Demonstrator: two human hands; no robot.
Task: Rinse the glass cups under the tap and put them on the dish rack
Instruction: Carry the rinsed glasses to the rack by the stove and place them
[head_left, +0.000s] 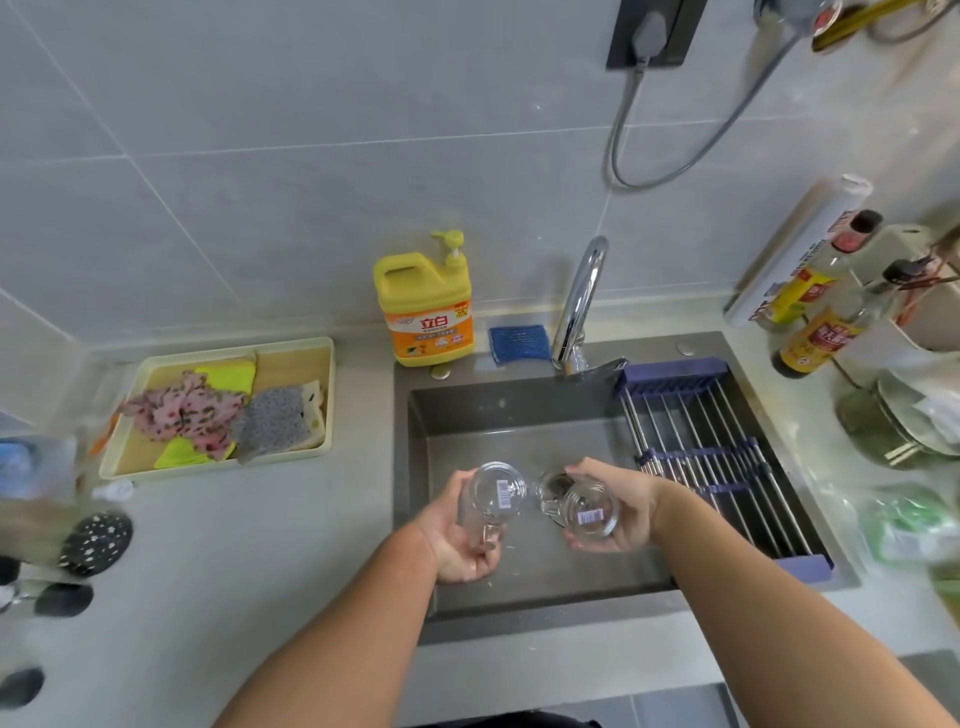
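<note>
Over the grey sink (415, 467) I hold two clear glass cups with handles. My left hand (457, 545) grips one glass cup (493, 493), tipped so its barcode-stickered base faces me. My right hand (623, 504) holds the other glass cup (587, 514), also tilted with a barcode label showing. The chrome tap (579, 306) stands at the back of the sink with no water visibly running. The dish rack (711, 457), blue-framed with steel rods, spans the right part of the sink and carries nothing.
A yellow detergent bottle (426, 306) and a blue scrub pad (519, 343) sit behind the sink. A tray of cloths (218, 410) lies on the left counter. Sauce bottles (821, 322), a roll and stacked dishes (904, 421) crowd the right counter.
</note>
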